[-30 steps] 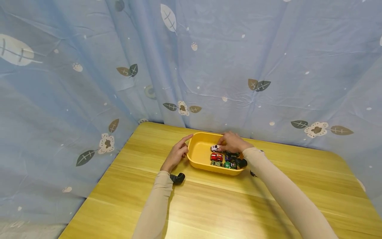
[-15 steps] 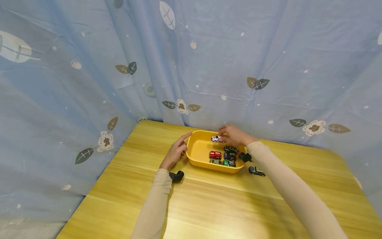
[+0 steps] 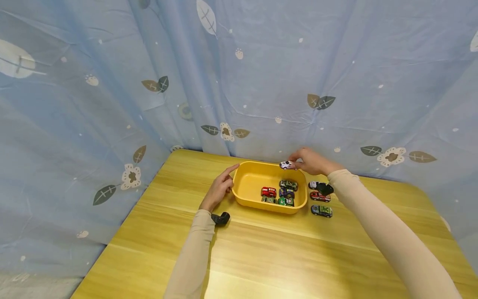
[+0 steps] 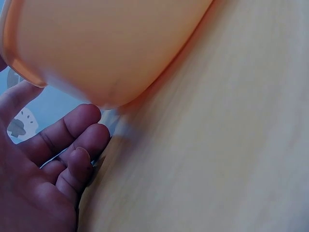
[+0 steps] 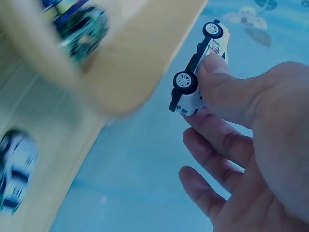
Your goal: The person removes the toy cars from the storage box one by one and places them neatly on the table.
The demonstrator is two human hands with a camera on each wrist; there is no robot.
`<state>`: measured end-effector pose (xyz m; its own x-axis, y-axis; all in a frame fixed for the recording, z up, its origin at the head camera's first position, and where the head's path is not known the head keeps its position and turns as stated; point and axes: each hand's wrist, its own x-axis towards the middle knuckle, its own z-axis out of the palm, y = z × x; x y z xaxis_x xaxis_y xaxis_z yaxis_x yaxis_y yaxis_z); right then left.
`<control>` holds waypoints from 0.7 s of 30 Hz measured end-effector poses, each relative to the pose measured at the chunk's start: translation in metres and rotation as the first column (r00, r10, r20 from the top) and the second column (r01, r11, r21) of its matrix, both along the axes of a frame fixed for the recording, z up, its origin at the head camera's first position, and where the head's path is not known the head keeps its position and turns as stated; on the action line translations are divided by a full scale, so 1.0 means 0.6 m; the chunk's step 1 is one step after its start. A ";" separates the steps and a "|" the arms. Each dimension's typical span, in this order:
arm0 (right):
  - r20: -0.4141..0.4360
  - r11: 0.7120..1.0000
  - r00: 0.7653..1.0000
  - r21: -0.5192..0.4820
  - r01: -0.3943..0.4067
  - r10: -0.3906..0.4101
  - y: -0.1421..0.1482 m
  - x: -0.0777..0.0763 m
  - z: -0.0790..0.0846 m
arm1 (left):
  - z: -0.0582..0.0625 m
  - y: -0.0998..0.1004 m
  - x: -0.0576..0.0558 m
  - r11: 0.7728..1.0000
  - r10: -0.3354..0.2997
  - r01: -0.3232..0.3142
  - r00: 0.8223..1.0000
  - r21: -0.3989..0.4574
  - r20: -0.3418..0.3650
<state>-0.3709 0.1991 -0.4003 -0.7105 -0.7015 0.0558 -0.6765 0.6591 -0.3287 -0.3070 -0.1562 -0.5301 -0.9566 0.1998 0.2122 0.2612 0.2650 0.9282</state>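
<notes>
My right hand (image 3: 313,161) pinches a white toy car (image 3: 287,165) above the back right rim of the yellow plastic tub (image 3: 261,207). In the right wrist view, the thumb presses on the car's side and its black wheels (image 5: 185,82) show. My left hand (image 3: 218,190) is at the tub's left end, its index finger reaching along the rim; the left wrist view shows the other fingers (image 4: 87,116) loosely bent by the tub's outer wall. Inside the tub sit a red toy car (image 3: 269,192), a green one (image 3: 286,202) and several others.
On the wooden table (image 3: 261,257), right of the tub, a white toy car (image 3: 313,185), a red one (image 3: 320,197) and a green-and-blue one (image 3: 322,211) stand in a column. A blue patterned curtain (image 3: 261,83) hangs behind the table's far edge.
My right hand has lifted the white toy car from inside the tub and carried it up and right to the back rim. The left hand stays at the tub's left end.
</notes>
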 end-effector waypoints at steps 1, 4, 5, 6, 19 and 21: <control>0.003 1.000 1.000 -0.005 0.004 -0.004 0.009 0.001 -0.001 | 0.000 0.000 0.000 1.000 0.001 -0.001 1.000 -0.002 0.002; 0.018 0.999 0.999 -0.018 0.030 -0.030 0.041 0.004 -0.009 | 0.002 0.000 0.000 1.000 -0.004 0.004 1.000 -0.002 0.009; 0.021 0.999 0.999 -0.020 0.041 -0.040 0.051 0.006 -0.012 | 0.003 0.000 0.000 1.000 -0.006 0.006 1.000 0.000 0.009; 0.023 0.999 0.999 -0.019 0.049 -0.048 0.063 0.007 -0.017 | 0.003 0.000 0.000 1.000 -0.005 0.005 1.000 0.001 0.009; -0.049 0.983 0.982 0.014 0.184 -0.183 0.183 0.034 -0.072 | 0.002 0.002 0.001 1.000 0.014 -0.014 1.000 0.008 0.018; -0.062 0.977 0.976 0.024 0.211 -0.209 0.198 0.038 -0.075 | 0.003 0.003 0.001 1.000 0.009 -0.010 1.000 0.008 0.021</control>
<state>-0.3484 0.3179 -0.4456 -0.8381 -0.5391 0.0829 -0.5396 0.7973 -0.2705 -0.3063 -0.1543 -0.5283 -0.9627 0.1889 0.1939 0.2394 0.2595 0.9356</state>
